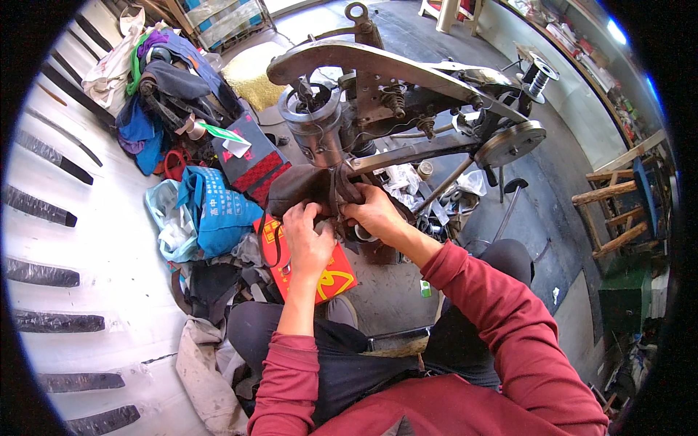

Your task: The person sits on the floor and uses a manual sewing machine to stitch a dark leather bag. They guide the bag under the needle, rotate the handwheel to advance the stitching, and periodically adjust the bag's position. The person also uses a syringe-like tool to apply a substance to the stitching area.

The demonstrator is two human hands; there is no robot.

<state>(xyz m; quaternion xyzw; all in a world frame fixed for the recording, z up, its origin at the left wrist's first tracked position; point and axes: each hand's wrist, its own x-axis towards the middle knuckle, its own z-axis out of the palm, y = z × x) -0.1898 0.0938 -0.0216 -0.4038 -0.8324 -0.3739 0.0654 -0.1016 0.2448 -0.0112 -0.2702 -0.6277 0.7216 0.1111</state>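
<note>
A dark brown piece that looks like a leather bag [297, 187] hangs just below the head of a hand-cranked sewing machine [317, 125]. My left hand [309, 238] grips its lower edge, fingers curled into the material. On the other side, my right hand [374, 212] pinches a strap-like fold of the same bag near the machine's lower arm. My fingertips are partly hidden by the folds. Above my hands run the machine's long metal arm [414, 70], its springs and a round wheel [511, 144]. A spool of dark thread [539, 77] stands at its far right end.
A red and yellow box or bag [336, 275] lies under my left hand. Left of it are a blue cloth bag [218, 209] and a heap of clothes [163, 87]. Scraps and plastic bags [436, 196] lie behind the machine. A wooden frame [616, 196] stands at right.
</note>
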